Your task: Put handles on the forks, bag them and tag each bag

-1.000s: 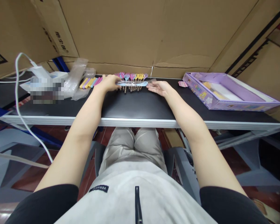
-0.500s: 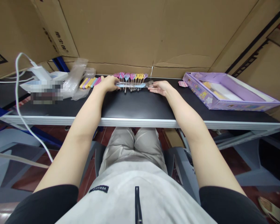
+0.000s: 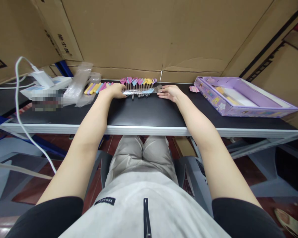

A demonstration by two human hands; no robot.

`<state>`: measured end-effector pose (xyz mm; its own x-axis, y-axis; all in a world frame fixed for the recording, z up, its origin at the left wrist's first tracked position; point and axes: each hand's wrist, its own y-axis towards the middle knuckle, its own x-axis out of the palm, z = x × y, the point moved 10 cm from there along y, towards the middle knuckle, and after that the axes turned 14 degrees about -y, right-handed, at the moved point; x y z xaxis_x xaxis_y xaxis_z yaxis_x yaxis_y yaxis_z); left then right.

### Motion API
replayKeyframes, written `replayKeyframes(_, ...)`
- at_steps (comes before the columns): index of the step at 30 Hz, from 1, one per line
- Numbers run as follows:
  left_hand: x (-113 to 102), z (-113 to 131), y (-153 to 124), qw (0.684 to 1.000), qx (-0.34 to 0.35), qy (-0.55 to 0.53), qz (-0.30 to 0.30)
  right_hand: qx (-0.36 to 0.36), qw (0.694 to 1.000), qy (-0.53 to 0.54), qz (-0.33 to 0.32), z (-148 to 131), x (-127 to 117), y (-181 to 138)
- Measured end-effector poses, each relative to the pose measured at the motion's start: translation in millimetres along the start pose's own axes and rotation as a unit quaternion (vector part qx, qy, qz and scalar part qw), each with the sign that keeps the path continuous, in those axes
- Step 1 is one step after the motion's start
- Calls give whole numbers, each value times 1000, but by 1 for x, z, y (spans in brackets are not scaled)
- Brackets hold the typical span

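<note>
A long clear plastic bag (image 3: 140,92) with something light blue inside stretches sideways between my hands. My left hand (image 3: 118,91) is closed on its left end, the fingertips partly hidden. At the right end, my right hand (image 3: 171,92) pinches the bag's clear edge between thumb and fingers. Just behind the bag lies a row of back scratchers (image 3: 140,81) with pink, blue, yellow and purple claw heads pointing away from me. Their dark handle ends show below the bag. Left of my left hand are several coloured handles (image 3: 95,88), partly covered by that hand.
A purple box tray (image 3: 223,107) with yellow pieces inside stands at the right, beside a small pink packet (image 3: 194,89). Clear plastic bags (image 3: 76,86) lie at the left near a white charger (image 3: 44,78) and its cable. Cardboard (image 3: 139,36) walls the table's back.
Both hands stay nearly in place on the bag. The bag has turned very slightly and sits a touch lower over the back scratchers' handles.
</note>
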<state>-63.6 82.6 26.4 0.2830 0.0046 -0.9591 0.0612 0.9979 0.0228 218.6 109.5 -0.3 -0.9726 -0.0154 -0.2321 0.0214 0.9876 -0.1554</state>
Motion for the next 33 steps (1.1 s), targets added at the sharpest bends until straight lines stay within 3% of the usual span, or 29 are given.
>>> replayKeyframes(8,-1,6,-11,1000,-2,-2,-23,-2,1000,-11,-5,-1,0,0)
replayKeyframes(33,-1,13,2,998,50,-42,13,-14,999,-36,-14,-3,5,-4)
